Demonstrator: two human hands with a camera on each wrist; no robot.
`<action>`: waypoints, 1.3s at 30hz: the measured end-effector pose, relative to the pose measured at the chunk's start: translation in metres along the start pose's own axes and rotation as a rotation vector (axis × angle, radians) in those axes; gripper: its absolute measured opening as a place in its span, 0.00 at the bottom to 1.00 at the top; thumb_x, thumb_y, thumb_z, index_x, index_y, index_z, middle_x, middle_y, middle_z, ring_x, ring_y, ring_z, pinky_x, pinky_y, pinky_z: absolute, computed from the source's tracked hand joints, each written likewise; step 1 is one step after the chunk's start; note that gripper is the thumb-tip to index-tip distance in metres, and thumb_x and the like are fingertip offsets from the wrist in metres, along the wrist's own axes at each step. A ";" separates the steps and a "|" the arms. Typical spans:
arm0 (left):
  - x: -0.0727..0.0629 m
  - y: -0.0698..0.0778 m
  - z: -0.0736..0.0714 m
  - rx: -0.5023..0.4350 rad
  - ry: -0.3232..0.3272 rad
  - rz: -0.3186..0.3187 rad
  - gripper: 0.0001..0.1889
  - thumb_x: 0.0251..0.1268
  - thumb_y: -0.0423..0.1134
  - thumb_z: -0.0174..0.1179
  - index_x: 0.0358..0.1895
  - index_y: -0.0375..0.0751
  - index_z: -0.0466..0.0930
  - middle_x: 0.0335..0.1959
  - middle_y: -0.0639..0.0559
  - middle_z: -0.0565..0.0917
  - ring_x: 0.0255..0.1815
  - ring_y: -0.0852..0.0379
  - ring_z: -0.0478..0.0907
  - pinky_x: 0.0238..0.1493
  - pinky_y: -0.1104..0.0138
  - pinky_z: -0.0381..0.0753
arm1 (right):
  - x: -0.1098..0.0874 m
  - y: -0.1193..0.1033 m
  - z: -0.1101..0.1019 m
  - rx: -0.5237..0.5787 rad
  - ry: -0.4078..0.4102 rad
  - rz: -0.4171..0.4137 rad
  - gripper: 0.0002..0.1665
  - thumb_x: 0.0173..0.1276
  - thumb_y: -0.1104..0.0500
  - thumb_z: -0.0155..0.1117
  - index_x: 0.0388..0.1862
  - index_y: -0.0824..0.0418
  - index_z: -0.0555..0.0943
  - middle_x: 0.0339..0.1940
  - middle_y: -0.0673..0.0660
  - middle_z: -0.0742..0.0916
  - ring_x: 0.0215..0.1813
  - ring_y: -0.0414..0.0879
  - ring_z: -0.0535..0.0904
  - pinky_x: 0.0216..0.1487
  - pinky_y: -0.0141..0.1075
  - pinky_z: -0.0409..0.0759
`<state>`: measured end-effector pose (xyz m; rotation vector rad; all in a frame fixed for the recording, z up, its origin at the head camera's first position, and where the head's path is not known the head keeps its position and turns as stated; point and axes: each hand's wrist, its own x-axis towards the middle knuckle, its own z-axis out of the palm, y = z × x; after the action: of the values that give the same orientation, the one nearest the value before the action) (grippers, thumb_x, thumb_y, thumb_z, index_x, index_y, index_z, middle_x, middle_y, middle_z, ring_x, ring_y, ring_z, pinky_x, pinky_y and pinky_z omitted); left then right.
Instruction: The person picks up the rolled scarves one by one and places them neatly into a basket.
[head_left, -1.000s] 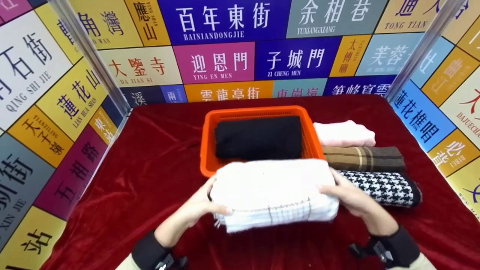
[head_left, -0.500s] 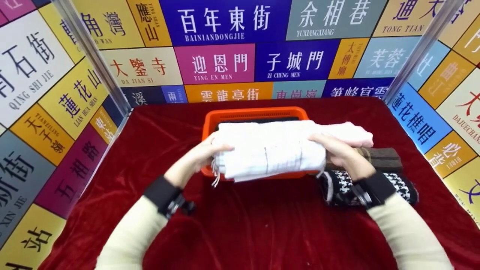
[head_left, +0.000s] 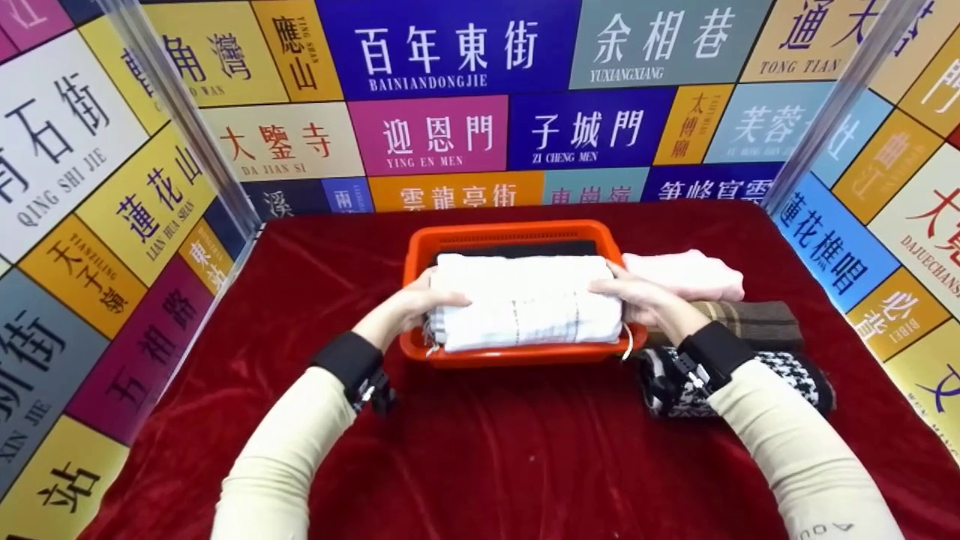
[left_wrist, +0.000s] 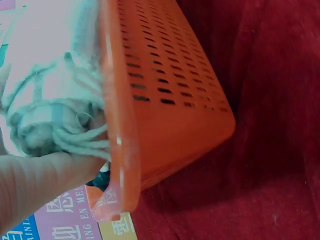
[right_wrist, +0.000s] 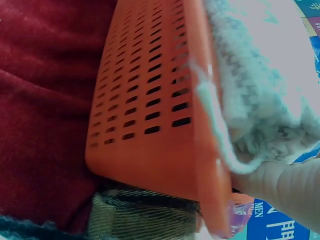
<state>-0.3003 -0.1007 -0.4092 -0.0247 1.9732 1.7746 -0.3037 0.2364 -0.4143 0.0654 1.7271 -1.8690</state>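
A folded white scarf (head_left: 525, 304) with faint grey lines lies at the mouth of the orange plastic basket (head_left: 517, 360), over its front part. My left hand (head_left: 420, 301) grips the scarf's left end, thumb on top. At the other end my right hand (head_left: 637, 295) holds it the same way. Behind the scarf a strip of folded black cloth (head_left: 525, 249) shows inside the basket. The left wrist view has the scarf's fringe (left_wrist: 75, 135) bunched inside the rim. In the right wrist view one white tassel (right_wrist: 222, 130) hangs over the rim.
Right of the basket lie a pink folded cloth (head_left: 686, 275), a brown plaid one (head_left: 757, 322) and a black-and-white houndstooth roll (head_left: 795, 382), partly behind my right forearm. Dark red velvet (head_left: 525, 457) covers the table. Sign-printed panels (head_left: 457, 45) stand behind and at both sides.
Both hands have carried the white scarf forward from in front of the basket, then lowered it slightly into the basket's mouth. It now hides most of the black cloth.
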 end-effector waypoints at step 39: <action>-0.032 -0.001 -0.002 0.616 0.130 0.194 0.44 0.44 0.33 0.69 0.67 0.37 0.54 0.61 0.34 0.68 0.61 0.42 0.65 0.61 0.57 0.64 | -0.037 0.024 0.001 -0.570 0.147 -0.400 0.44 0.58 0.66 0.63 0.68 0.71 0.52 0.65 0.74 0.61 0.65 0.64 0.59 0.62 0.47 0.62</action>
<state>-0.2728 -0.1125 -0.3985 0.2667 2.6111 1.2202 -0.2619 0.2500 -0.4196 -0.4014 2.4556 -1.5762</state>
